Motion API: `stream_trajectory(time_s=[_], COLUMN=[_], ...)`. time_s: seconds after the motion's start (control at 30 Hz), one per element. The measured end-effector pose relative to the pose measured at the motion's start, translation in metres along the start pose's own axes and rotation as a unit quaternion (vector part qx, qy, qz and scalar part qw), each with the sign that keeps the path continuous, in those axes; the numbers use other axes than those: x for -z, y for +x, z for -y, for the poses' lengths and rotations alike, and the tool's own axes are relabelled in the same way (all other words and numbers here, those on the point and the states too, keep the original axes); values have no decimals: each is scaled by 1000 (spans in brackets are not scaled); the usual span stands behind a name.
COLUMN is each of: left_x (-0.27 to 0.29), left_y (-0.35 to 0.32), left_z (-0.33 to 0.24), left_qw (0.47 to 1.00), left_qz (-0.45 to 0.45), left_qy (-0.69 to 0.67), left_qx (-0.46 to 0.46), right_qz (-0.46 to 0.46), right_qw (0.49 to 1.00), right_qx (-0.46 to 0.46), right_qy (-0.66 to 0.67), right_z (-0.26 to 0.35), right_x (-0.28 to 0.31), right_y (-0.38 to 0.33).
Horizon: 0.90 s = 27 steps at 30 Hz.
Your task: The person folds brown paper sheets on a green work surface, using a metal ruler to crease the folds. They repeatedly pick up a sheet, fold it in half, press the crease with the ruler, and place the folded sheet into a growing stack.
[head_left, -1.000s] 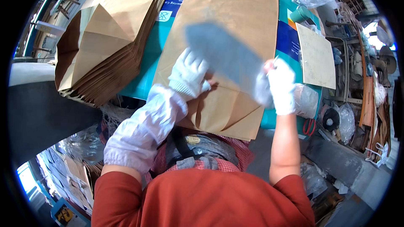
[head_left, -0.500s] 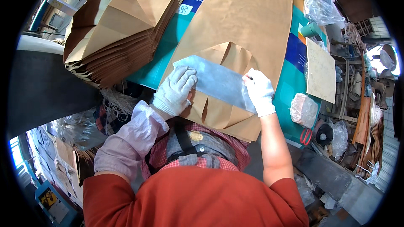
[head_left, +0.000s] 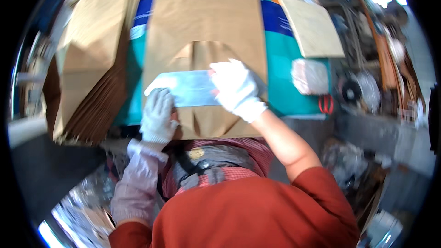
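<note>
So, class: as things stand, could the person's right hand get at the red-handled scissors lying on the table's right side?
Probably yes. The right hand is busy pressing the pale blue strip onto the brown paper bag, but the red-handled scissors lie in the open to its right, with nothing between them.

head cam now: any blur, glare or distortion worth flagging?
Head view: motion blur softens the whole frame; the right hand in its white glove is nearly blown out; the pale blue sheet shows glare; fisheye bends the brown paper bag edges; black vignette rims it.

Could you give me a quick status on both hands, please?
Left hand and right hand press pale blue strip onto brown paper bag. Nothing in the way.
</note>
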<state>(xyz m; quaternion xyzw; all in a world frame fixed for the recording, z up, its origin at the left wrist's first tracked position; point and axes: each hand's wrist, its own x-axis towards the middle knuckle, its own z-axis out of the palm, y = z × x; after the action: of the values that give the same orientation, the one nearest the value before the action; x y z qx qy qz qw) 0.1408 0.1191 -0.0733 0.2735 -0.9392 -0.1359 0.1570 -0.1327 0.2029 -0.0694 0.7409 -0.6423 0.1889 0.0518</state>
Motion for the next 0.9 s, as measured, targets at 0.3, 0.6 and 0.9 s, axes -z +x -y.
stream_trajectory(time_s=[0.3, 0.6, 0.9], left_x=[0, 4, 27], left_y=[2, 2, 31], left_z=[-7, -8, -23], left_qw=[993, 992, 984], left_qz=[89, 77, 165], left_qy=[72, 96, 43], left_qx=[5, -7, -56], right_qz=[15, -1, -75], right_qw=[998, 997, 965], right_qx=[-50, -56, -62], right_qy=[46, 59, 243], right_z=[5, 8, -38], right_x=[-10, -13, -41], right_y=[-28, -30, -55])
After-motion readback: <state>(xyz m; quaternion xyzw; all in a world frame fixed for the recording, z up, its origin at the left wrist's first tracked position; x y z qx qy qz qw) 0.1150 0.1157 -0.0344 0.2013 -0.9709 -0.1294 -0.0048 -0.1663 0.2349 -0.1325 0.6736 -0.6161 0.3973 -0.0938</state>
